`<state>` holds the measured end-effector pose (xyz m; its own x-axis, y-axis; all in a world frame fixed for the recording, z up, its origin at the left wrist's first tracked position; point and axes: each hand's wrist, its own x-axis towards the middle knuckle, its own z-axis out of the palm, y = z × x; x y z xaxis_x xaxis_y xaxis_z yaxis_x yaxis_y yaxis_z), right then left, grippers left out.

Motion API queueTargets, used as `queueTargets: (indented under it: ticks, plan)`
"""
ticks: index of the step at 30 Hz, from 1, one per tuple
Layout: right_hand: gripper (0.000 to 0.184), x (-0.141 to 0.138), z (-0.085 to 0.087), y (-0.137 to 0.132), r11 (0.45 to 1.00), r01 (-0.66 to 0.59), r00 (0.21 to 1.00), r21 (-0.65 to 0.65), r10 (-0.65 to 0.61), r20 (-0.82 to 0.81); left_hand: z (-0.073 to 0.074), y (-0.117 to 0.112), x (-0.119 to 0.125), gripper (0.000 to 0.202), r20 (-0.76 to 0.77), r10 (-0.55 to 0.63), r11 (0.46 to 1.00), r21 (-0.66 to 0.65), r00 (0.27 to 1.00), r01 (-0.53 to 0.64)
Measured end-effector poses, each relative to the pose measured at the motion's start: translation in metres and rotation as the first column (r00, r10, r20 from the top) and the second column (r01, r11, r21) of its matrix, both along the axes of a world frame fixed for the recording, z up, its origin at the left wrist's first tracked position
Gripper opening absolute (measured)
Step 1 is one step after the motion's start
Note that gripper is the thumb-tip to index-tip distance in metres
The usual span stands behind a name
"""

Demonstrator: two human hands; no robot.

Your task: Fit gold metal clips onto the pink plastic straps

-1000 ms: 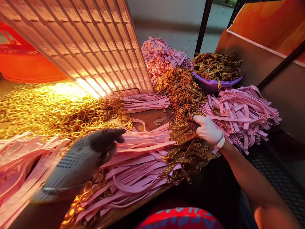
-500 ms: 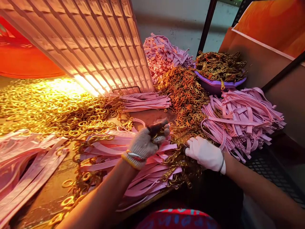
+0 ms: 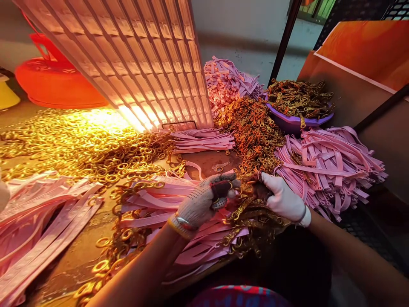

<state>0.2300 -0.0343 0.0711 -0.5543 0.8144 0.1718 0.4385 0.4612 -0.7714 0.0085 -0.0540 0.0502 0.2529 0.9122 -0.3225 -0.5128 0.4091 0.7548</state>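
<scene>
Both my hands wear light knit gloves with dark fingertips. My left hand (image 3: pixel 209 194) is closed above a spread of pink straps (image 3: pixel 188 251), its fingers curled round something that I cannot make out. Close to its right, my right hand (image 3: pixel 283 196) has thumb and fingers pressed together, pointing toward the left hand. A blurred gold glint shows between the fingertips, too small to name. Below the hands, gold metal clasps (image 3: pixel 238 211) hang at the ends of the straps. Behind the right fingertips rises a heap of gold clasps (image 3: pixel 255 132).
Gold rings (image 3: pixel 105 149) cover the left side under a bright lamp by a ribbed panel (image 3: pixel 134 55). Pink straps (image 3: pixel 332 164) are piled at the right, near a purple basin (image 3: pixel 297 121) of clasps. More straps (image 3: pixel 54 230) lie at lower left. A red stool (image 3: pixel 60 87) stands behind.
My right hand has come up from the clasps at the front and turned toward the left hand. The left hand has shifted slightly right, and the view has tilted a little.
</scene>
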Motion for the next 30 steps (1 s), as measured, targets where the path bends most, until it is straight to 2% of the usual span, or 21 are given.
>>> queueTargets:
  ticks: [3,7,11,13,16,20,23,25,27,29,30]
  plan:
    - [0.028,-0.019,0.008,0.007,0.999,-0.005,0.995,-0.050,0.000,-0.098,0.000,-0.005,-0.001,0.036,-0.124,-0.055,0.994,0.089,0.991,0.067]
    - [0.025,-0.041,0.009,0.017,0.985,-0.106,0.975,-0.136,0.077,-0.207,0.001,-0.008,-0.001,0.032,-0.285,-0.089,0.969,0.197,0.955,0.149]
    - [0.037,-0.053,0.004,0.021,0.890,-0.255,0.914,-0.379,0.094,-0.395,0.000,-0.006,-0.001,0.030,-0.396,-0.003,0.974,0.209,0.918,0.094]
    - [0.042,-0.056,0.001,0.020,0.851,-0.288,0.889,-0.440,0.067,-0.452,-0.002,-0.004,0.000,0.030,-0.412,0.053,0.975,0.218,0.910,0.042]
    - [0.041,-0.057,-0.007,0.016,0.860,-0.256,0.886,-0.442,0.026,-0.462,-0.003,-0.003,0.001,0.029,-0.394,0.079,0.974,0.226,0.916,0.014]
    - [0.035,-0.054,-0.015,0.010,0.936,-0.112,0.940,-0.335,-0.010,-0.342,0.001,-0.003,-0.001,0.025,-0.412,0.016,0.971,0.225,0.911,0.084]
    - [0.038,-0.050,-0.015,0.009,0.967,-0.108,0.946,-0.229,0.029,-0.324,0.000,-0.001,-0.004,0.026,-0.391,-0.026,0.971,0.207,0.920,0.115]
    - [0.042,-0.048,-0.013,0.009,0.986,-0.102,0.945,-0.133,0.055,-0.321,-0.003,0.002,-0.003,0.029,-0.290,-0.027,0.985,0.155,0.957,0.075]
    - [0.046,-0.047,-0.012,0.008,0.996,-0.084,0.953,0.017,0.086,-0.289,-0.008,0.006,0.000,0.034,-0.183,-0.006,0.994,0.103,0.983,0.025]
    - [0.050,-0.046,-0.011,0.004,0.981,-0.109,0.961,0.160,0.145,-0.234,-0.013,0.011,0.003,0.035,-0.200,0.037,0.992,0.129,0.979,-0.011]
    - [0.051,-0.045,-0.010,0.001,0.968,-0.134,0.962,0.212,0.178,-0.208,-0.014,0.015,0.004,0.034,-0.262,0.098,0.979,0.197,0.960,-0.046]
